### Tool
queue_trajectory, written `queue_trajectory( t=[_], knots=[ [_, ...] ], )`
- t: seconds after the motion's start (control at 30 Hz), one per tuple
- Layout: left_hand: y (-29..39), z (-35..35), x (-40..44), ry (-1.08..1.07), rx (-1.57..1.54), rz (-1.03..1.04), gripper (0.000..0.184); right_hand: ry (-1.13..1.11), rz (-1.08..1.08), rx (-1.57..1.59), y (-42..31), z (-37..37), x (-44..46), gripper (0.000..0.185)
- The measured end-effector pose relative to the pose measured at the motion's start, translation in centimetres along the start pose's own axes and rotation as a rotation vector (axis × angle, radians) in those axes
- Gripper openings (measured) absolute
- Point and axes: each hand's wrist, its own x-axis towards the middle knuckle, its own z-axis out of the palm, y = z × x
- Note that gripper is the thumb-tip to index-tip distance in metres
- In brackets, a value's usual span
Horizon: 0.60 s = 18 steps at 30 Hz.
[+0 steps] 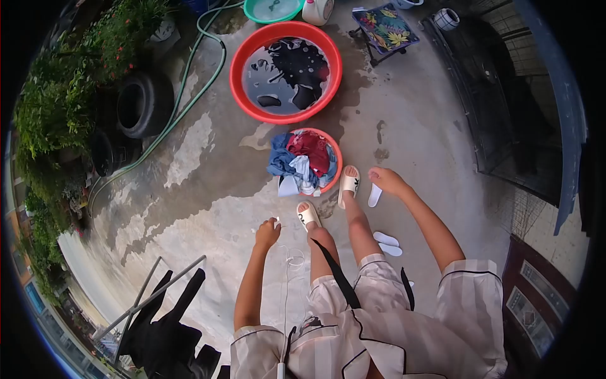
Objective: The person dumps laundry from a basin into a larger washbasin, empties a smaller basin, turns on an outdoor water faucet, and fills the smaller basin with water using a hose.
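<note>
My left hand point(267, 234) hangs at the left with its fingers closed round a small white thing too small to name. A thin white cable point(288, 265) dangles close to it. At the right, my right hand point(388, 181) is loosely closed, with nothing visible in it. Below that hand lies a white insole point(374, 196) on the concrete. In front of my feet stands a red basin point(339, 155) heaped with clothes point(309, 155), blue denim, dark red and white. Beyond it, a larger red tub point(237, 76) holds dark water and soaking black clothes point(297, 63).
A green basin point(255, 14) and a white jug point(317, 11) stand past the tub. At the upper right is a folding stool point(386, 28). A green hose point(183, 101) runs along tyres point(145, 104) at left. Black clothes point(167, 335) hang on a rack lower left.
</note>
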Motion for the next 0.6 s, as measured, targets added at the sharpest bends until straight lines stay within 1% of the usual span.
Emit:
queue_trajectory(
  t=[0.03,0.1,0.13,0.2,0.23,0.27,0.37,0.4,0.43,0.47,0.5,0.53,0.57,0.6],
  knots=[
    [-1.2,2.5,2.7,0.021,-0.103,-0.069,0.036,-0.015,-0.006,0.032,1.5,0.1,3.8,0.027],
    [-3.7,7.9,6.4,0.049,-0.302,-0.213,0.039,-0.037,0.055,-0.052,4.4,1.4,10.1,0.028],
    [-4.1,9.8,8.1,0.062,-0.32,-0.282,0.044,-0.036,0.083,-0.096,5.6,2.2,13.2,0.028],
    [-5.3,13.4,12.6,0.122,-0.427,-0.335,0.045,-0.016,0.162,-0.071,7.8,4.5,19.2,0.029],
    [-5.8,15.6,13.5,0.134,-0.482,-0.376,0.045,-0.023,0.215,-0.061,9.3,6.8,20.6,0.03],
    [-6.1,17.4,14.6,0.169,-0.579,-0.429,0.045,-0.025,0.21,-0.073,10.5,8.8,22.1,0.031],
    [-9.4,24.4,17.9,0.095,-0.654,-0.524,0.048,-0.01,0.197,-0.09,12.5,14.4,26.7,0.034],
    [-9.5,25.5,18.7,0.097,-0.658,-0.552,0.045,-0.013,0.218,-0.093,12.5,15.9,27.1,0.035],
    [-9.0,25.9,19.3,0.304,-0.82,-0.439,0.043,-0.013,0.235,-0.102,12.7,17.2,27.7,0.035],
    [-8.5,26.1,19.9,0.485,-0.963,-0.288,0.042,-0.015,0.205,-0.123,13.6,18.7,27.7,0.035],
    [-7.1,24.4,19.9,0.563,-1.095,-0.138,0.044,-0.021,0.168,-0.147,14.4,19.9,27.6,0.035],
    [-5.2,21.5,19.5,0.492,-1.235,-0.009,0.045,-0.023,0.127,-0.167,14.8,21.0,27.6,0.034],
    [-3.5,18.4,18.9,0.273,-1.372,0.092,0.048,-0.062,0.113,-0.184,14.9,21.6,27.3,0.034],
    [-2.5,16.5,18.0,-0.068,-1.431,0.121,0.05,-0.1,0.099,-0.197,15.1,21.9,26.8,0.033]
  ],
)
